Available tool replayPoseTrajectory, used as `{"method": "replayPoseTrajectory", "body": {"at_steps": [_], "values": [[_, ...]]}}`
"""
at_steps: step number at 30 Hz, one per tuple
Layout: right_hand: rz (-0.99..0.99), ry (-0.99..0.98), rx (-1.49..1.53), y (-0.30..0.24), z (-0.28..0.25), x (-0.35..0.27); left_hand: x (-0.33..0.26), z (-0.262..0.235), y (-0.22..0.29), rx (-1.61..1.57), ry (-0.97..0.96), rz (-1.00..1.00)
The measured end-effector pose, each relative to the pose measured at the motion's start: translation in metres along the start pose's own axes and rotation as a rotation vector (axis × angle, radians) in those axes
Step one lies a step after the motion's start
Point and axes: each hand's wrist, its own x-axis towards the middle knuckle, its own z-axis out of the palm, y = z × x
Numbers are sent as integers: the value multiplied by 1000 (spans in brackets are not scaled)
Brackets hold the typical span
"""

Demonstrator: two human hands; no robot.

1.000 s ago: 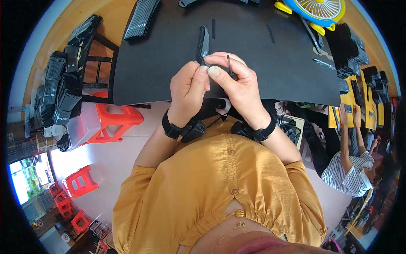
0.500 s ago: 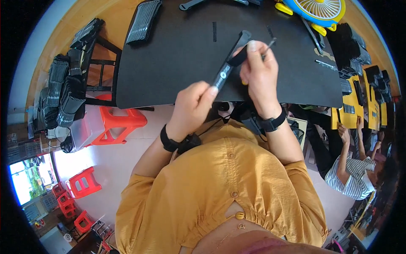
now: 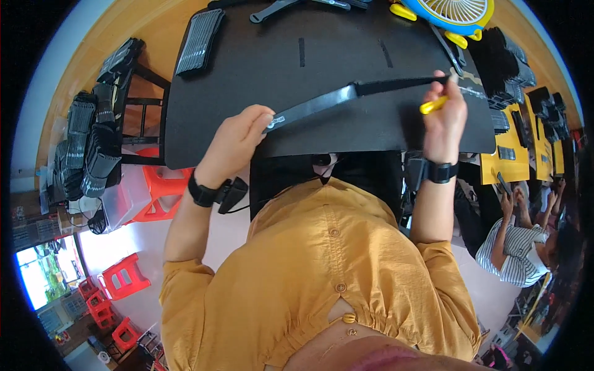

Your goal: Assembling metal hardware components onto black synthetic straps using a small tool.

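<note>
A black strap with a small pale print is stretched above the black table. Its left end is pinched between the thumb and fingers of my left hand. The other end runs to the fingertips of my right hand, which are closed on it. A yellow-handled tool also sits in my right hand, its handle poking out to the left; the rest of it is hidden. Near the table's upper edge lie more black straps, away from both hands.
A neat stack of straps lies at the table's far left. The blue and yellow fan stands at the far right. Bundled straps fill a surface on the left, beside red stools. A person in a striped shirt works at right.
My hands have moved apart, the left one leftward and the right one rightward. The strap, folded over near my right hand before, is now drawn out long between them.
</note>
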Motion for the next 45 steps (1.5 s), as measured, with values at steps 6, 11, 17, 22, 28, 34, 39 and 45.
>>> {"method": "replayPoseTrajectory", "body": {"at_steps": [6, 11, 17, 22, 28, 34, 39, 45], "values": [[-262, 120, -66, -29, -8, 0, 16, -4, 6, 191, -153, 164], [-340, 175, -74, -44, -8, -1, 28, -6, 18, 156, -234, 144], [-340, 271, -49, -49, -22, 10, 38, 2, 21, 184, -306, 191], [-361, 332, -67, -49, -26, 13, 43, 9, 17, 251, -254, 306], [-470, 270, 63, -99, -122, 56, 48, -6, -11, 281, -258, 145], [-433, 125, -133, -79, -33, 8, 39, -14, 7, 566, -139, 247], [-389, -377, -281, -55, 37, -23, 58, -29, 33, 520, 56, 352], [-359, -668, -606, -8, 112, -58, 81, 5, 81, -381, -273, 410]]}}
